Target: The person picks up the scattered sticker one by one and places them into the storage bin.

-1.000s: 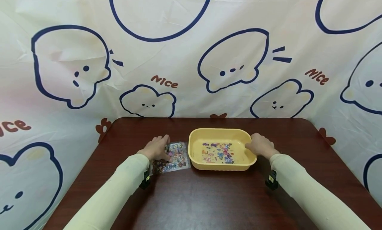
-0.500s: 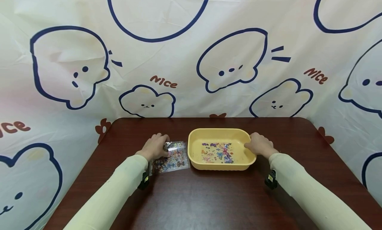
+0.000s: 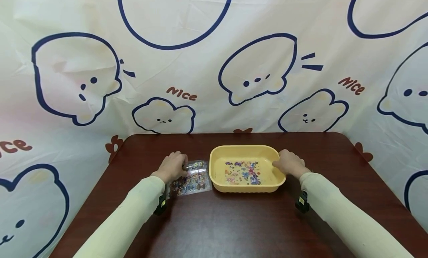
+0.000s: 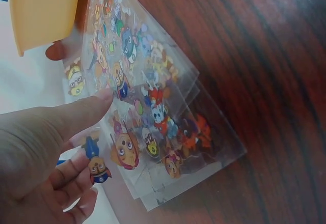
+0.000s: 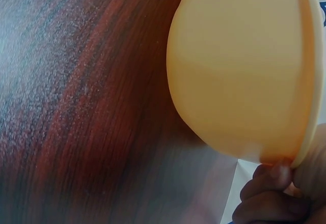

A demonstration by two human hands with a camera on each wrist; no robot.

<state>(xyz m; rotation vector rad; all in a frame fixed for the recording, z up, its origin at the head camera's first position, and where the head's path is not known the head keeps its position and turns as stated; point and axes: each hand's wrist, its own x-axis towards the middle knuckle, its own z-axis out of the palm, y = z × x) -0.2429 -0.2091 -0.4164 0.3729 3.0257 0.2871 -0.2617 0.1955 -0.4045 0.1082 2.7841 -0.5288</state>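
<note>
A few clear sheets of cartoon stickers [image 3: 195, 180], overlapping each other, lie left of a yellow tray [image 3: 247, 188]. My left hand [image 3: 171, 167] pinches them near their left edge. In the left wrist view its thumb [image 4: 81, 111] lies over the sheets, while the curled fingers [image 4: 71, 180] are behind them. My right hand [image 3: 291, 163] grips the tray's right rim, thumb on the inner side. In the right wrist view, curled fingers [image 5: 267, 188] show below the tray's rim. Many small colourful stickers [image 3: 245, 172] are spread over the tray's floor.
Everything rests on a dark brown wooden table [image 3: 230, 228] with rounded far corners. Behind it and at both sides hangs a pale cloth [image 3: 207, 72] printed with blue cartoon outlines. The sheets' right edge is close to the tray's left side.
My left hand has drawn slightly left along the sheets, its fingers closing in on the edge, and the glare on them has shifted. The right hand keeps its grip on the tray.
</note>
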